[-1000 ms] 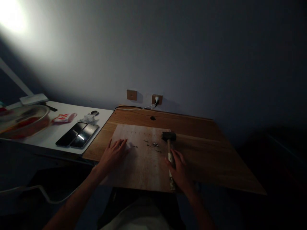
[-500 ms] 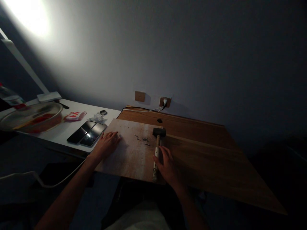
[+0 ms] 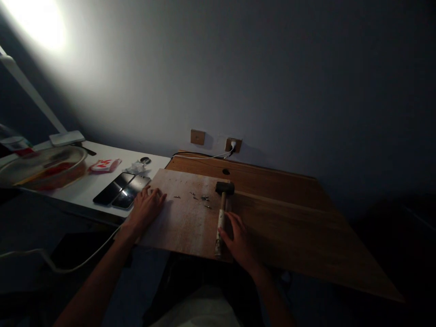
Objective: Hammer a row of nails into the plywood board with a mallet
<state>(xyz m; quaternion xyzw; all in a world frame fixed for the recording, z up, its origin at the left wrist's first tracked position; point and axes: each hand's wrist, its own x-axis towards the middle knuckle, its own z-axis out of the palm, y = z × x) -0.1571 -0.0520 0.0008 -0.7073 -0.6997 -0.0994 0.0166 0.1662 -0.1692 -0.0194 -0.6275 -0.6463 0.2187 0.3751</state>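
Observation:
A hammer (image 3: 220,222) with a dark head and a pale, wrapped-looking handle lies along the right side of a thin wooden board (image 3: 180,227). My right hand (image 3: 240,238) rests against the handle, thumb at it and fingers loosely apart, not wrapped round. My left hand (image 3: 149,206) lies on the board's left edge with fingers stretched out, holding nothing I can see. Between the hands are several small metal nails or screws (image 3: 205,198), mostly in a loose cluster. One separate metal piece (image 3: 176,196) lies closer to my left hand. Small dots run in a row near the board's back edge.
Under the board is a brown wooden desk (image 3: 293,236). On the white table (image 3: 102,153) at left are two phones (image 3: 114,188), a red-and-white packet (image 3: 105,165), crumpled plastic (image 3: 138,167) and a large bowl (image 3: 76,159). A cable runs to a wall socket (image 3: 233,145).
My left hand has drawn slightly left. A single metal piece now shows on the board to its right, where none showed before. The hammer and my right hand have hardly moved.

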